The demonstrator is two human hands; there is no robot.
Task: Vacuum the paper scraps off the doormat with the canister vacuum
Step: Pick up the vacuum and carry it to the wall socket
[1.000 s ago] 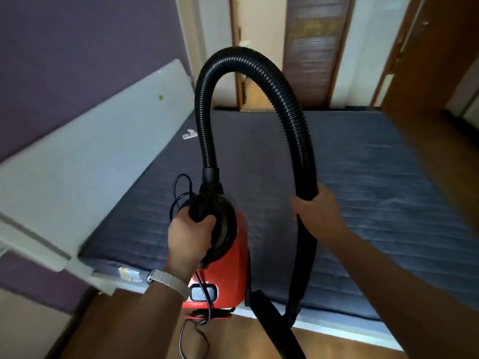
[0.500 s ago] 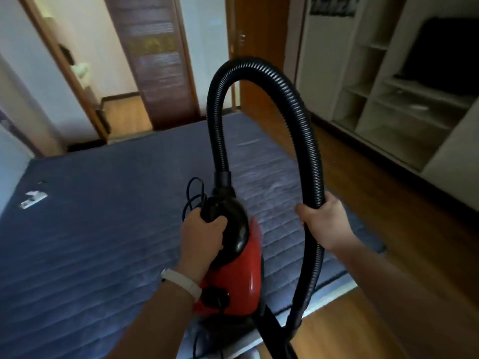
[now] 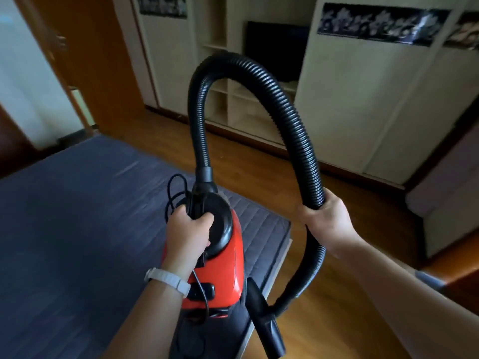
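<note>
At the black carrying handle on top of a red canister vacuum (image 3: 228,260), the fingers (image 3: 203,219) of a person's left hand (image 3: 188,233) are curled tight round the grip. The machine hangs below the knuckles. A loop of thin black cord (image 3: 174,193) bunches just beyond those fingers, and a white watch strap (image 3: 169,279) circles the wrist behind them.

To the right, well apart from that hand, the right hand (image 3: 328,220) wraps its fingers (image 3: 307,212) round the ribbed black hose (image 3: 293,120). The hose rises from a collar just past the left fingers and arches high between the two hands. It then runs down through the right hand's grasp and bends back below it to a rigid black nozzle (image 3: 267,325) beside the vacuum's lower end.

Under and left of the left hand lies a blue-grey quilted mattress (image 3: 77,216), its corner showing beside the vacuum. A wooden floor (image 3: 324,294) spreads beneath the right hand. Beyond the hose stand cream cupboards (image 3: 350,99) with open shelves and a dark screen (image 3: 274,47).
</note>
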